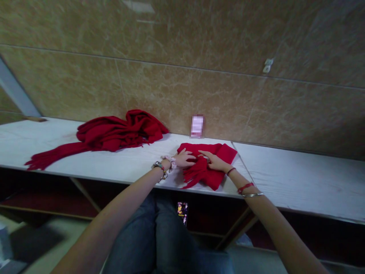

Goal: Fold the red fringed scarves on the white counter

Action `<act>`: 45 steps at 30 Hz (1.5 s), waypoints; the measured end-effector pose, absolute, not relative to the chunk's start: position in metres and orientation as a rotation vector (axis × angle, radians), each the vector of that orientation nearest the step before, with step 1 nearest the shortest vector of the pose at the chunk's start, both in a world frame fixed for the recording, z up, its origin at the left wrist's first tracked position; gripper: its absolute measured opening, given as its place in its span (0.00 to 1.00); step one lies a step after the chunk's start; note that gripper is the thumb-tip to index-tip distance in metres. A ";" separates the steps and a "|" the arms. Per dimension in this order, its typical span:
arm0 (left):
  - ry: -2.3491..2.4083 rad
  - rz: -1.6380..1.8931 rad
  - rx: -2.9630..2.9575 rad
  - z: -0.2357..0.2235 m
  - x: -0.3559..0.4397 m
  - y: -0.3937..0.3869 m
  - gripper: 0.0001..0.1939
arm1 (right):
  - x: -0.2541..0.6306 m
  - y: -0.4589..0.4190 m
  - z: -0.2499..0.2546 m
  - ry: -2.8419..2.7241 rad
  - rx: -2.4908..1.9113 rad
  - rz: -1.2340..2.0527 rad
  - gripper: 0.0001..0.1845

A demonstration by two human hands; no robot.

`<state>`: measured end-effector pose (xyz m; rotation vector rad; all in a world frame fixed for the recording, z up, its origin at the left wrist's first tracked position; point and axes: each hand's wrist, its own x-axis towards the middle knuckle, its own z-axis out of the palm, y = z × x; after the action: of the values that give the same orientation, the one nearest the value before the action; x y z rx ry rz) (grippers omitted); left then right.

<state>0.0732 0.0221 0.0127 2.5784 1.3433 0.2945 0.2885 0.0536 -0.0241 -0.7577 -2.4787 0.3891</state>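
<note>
A folded red scarf [218, 177] lies on the white countertop [137, 167] in front of me, its fringed end turned toward the front left. My left hand [184, 158] rests on the scarf's left part with the fingers stretched out. On the scarf's middle is my right hand [215, 161], index finger extended and the other fingers partly hidden. A short gap separates the two hands. Farther left, a second heap of red scarf fabric [114, 133] lies loosely bunched, with a fringed end trailing to the left.
A pixelated phone-like rectangle [197, 126] leans against the brown tiled wall [171, 87] behind the scarf. Below the counter's front edge are dark open shelves [51, 201]. A lit picture screen [182, 213] shows beside my legs. Small white fixtures [267, 65] sit on the wall.
</note>
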 end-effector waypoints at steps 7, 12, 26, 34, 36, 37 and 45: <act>1.351 0.435 2.509 0.024 0.059 0.018 0.14 | 0.295 0.063 -0.017 -2.229 -0.580 0.692 0.10; 1.599 0.184 2.651 0.007 0.055 0.013 0.21 | 0.306 0.065 -0.014 -2.095 -0.595 0.905 0.08; 1.739 -0.047 2.557 -0.013 0.052 0.023 0.31 | 0.302 0.037 0.002 -2.125 -0.727 1.257 0.21; 1.626 0.009 2.738 -0.011 0.053 0.021 0.28 | 0.306 0.053 -0.007 -1.829 -0.835 1.061 0.18; 1.398 0.014 2.890 -0.004 0.054 0.018 0.28 | 0.307 0.060 -0.011 -1.836 -0.991 0.848 0.16; 1.286 0.001 2.951 0.000 0.056 0.017 0.30 | 0.308 0.063 -0.012 -1.855 -1.070 0.729 0.15; 1.056 -0.232 3.143 0.015 0.084 0.030 0.31 | 0.321 0.063 -0.017 -2.505 -1.048 0.472 0.12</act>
<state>0.0839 0.0304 0.0146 3.1430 1.0565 -0.2316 0.3205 0.0635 -0.0171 -1.0479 -2.5046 0.4722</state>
